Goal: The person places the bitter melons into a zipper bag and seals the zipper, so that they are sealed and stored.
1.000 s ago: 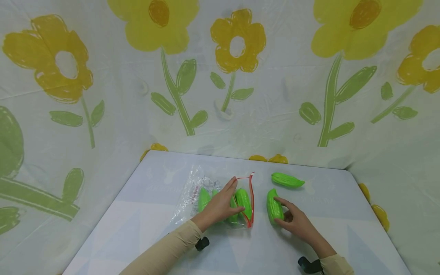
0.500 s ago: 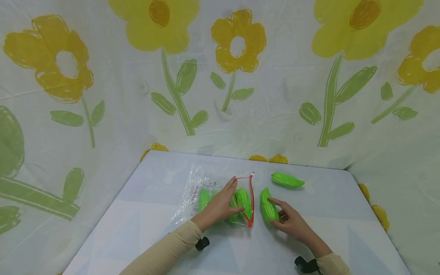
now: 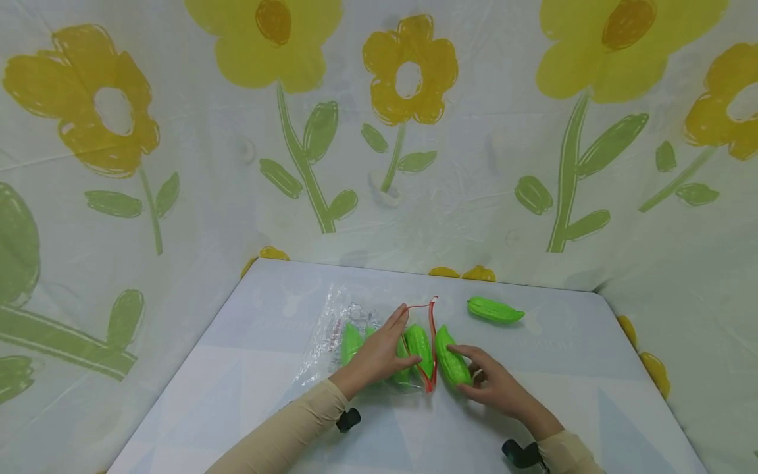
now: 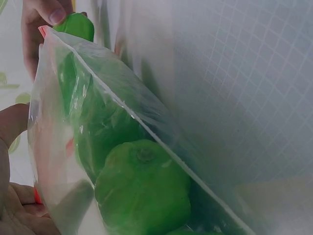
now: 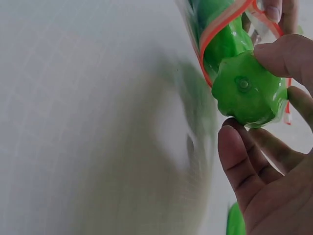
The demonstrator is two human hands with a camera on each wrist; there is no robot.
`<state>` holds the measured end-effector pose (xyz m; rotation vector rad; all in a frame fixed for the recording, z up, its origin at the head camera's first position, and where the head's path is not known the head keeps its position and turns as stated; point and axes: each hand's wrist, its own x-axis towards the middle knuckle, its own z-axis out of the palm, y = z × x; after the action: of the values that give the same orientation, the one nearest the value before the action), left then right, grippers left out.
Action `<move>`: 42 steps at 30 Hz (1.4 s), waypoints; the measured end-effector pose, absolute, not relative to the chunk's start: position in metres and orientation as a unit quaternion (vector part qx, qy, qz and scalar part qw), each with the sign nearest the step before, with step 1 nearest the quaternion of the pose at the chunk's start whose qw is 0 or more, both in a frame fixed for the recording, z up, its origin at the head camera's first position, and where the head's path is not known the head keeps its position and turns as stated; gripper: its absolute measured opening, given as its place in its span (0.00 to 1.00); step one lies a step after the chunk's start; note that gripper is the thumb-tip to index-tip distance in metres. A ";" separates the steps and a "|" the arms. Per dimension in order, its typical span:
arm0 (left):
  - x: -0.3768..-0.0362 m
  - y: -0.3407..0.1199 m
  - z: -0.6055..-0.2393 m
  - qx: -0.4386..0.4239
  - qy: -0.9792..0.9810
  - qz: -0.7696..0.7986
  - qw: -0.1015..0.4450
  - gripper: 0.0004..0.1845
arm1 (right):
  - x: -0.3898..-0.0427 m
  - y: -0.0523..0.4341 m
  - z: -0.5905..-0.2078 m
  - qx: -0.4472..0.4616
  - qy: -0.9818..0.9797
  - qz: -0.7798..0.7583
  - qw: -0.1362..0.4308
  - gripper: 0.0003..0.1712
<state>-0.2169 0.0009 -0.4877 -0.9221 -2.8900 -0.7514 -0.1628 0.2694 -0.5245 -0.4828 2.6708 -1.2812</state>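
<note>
Your right hand (image 3: 494, 385) has slid the ridged plastic gourd (image 3: 453, 356) left to the bag's (image 3: 379, 342) red-rimmed mouth, fingers pinching it; your left hand (image 3: 379, 355) holds the clear crinkly bag open on the table (image 3: 237, 395)

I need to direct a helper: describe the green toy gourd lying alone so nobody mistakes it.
Start at the clear plastic zip bag with the red rim on the pale table. Beyond it, right, lies the ridged green plastic gourd, the only one untouched and unbagged.

Clear bag (image 4: 146, 112) holds green gourds (image 4: 142, 188); hands at its edge.
</note>
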 end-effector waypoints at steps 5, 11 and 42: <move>-0.217 0.001 -0.488 -0.297 -0.924 -0.240 0.010 0.52 | -0.165 0.266 -0.526 -0.166 0.893 -0.413 0.065 0.42; -0.217 0.001 -0.488 -0.301 -0.922 -0.241 0.014 0.51 | -0.168 0.263 -0.525 -0.177 0.896 -0.404 0.054 0.40; -0.217 0.004 -0.489 -0.305 -0.922 -0.238 0.020 0.52 | -0.166 0.246 -0.510 -0.190 0.883 -0.415 0.107 0.35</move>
<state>-0.2171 0.0043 -0.4886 -0.9456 -2.8596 -0.7381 -0.1660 0.2463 -0.5100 -0.5601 2.5997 -1.2221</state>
